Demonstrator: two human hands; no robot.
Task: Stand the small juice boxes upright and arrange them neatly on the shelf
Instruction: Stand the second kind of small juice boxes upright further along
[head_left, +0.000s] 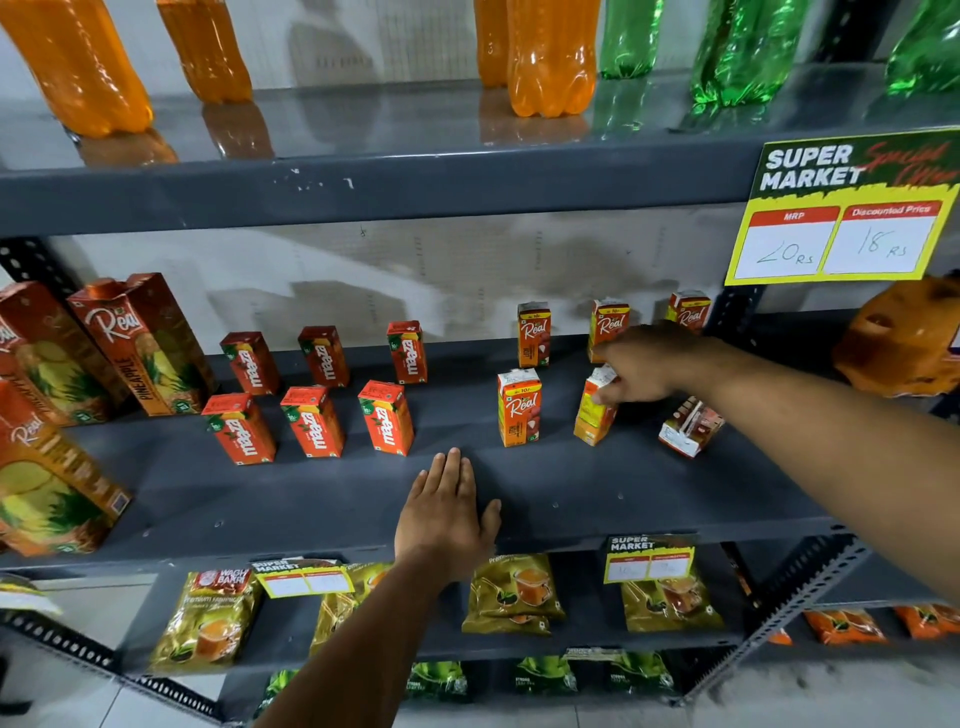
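Two bare forearms, left hand (447, 512), right hand (641, 366), unadorned fingers

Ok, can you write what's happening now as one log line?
right hand: gripping tilted Real box | left hand: flat on shelf | one box lying down

Even indoor light, glare on glossy upper shelf (363, 119), soft wall shadows, wide-angle edge bending, slight blur
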